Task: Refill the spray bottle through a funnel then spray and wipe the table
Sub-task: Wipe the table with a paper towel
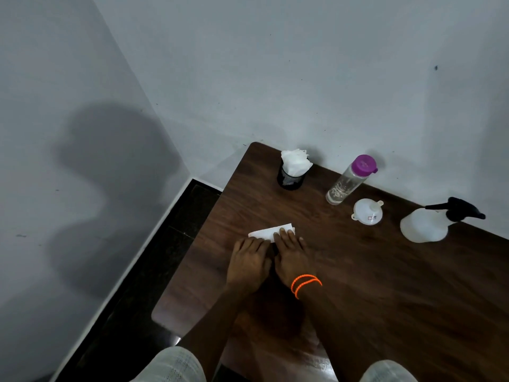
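White tissue (271, 232) lies flat on our bench (385, 285); our left hand (248, 261) and right hand (292, 256) press it with straight fingers, gripping nothing. Sprayer (425, 226), funnel (367, 212) and bottle (348, 180) stand well right.
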A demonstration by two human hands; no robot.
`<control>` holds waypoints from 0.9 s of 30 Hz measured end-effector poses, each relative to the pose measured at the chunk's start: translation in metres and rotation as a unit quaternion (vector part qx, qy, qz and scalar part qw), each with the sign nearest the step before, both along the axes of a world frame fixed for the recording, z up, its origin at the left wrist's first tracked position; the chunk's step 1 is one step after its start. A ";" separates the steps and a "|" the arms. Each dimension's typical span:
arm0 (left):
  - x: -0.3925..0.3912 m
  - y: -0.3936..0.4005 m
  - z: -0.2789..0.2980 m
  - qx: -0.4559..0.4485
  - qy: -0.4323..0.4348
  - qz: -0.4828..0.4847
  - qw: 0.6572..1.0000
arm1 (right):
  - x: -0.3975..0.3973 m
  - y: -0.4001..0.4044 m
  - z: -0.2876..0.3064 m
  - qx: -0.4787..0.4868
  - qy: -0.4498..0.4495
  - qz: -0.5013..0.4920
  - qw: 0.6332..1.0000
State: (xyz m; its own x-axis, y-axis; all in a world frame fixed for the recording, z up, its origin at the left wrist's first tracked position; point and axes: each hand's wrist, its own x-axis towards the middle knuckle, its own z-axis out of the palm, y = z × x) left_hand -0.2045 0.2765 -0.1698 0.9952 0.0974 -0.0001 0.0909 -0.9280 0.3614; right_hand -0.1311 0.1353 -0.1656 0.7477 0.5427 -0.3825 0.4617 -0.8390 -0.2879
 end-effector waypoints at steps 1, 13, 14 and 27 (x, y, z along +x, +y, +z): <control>-0.001 0.000 0.000 -0.004 0.001 0.004 1.000 | 0.000 -0.003 -0.002 -0.001 0.003 0.000 1.000; 0.033 -0.001 -0.012 -0.017 0.008 -0.024 1.000 | 0.006 -0.010 -0.005 -0.025 -0.014 -0.048 0.998; 0.040 0.003 -0.014 -0.011 0.012 -0.026 1.000 | 0.013 -0.006 -0.005 -0.028 -0.019 -0.053 0.998; 0.044 0.069 -0.021 0.045 -0.007 -0.023 0.999 | 0.035 0.047 -0.008 0.006 -0.057 0.014 0.998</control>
State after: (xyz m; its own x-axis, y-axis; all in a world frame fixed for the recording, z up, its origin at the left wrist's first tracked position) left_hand -0.1610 0.3451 -0.1912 0.9986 0.0498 0.0202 0.0422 -0.9598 0.2776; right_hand -0.0966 0.1824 -0.1741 0.7704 0.5687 -0.2883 0.5158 -0.8217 -0.2424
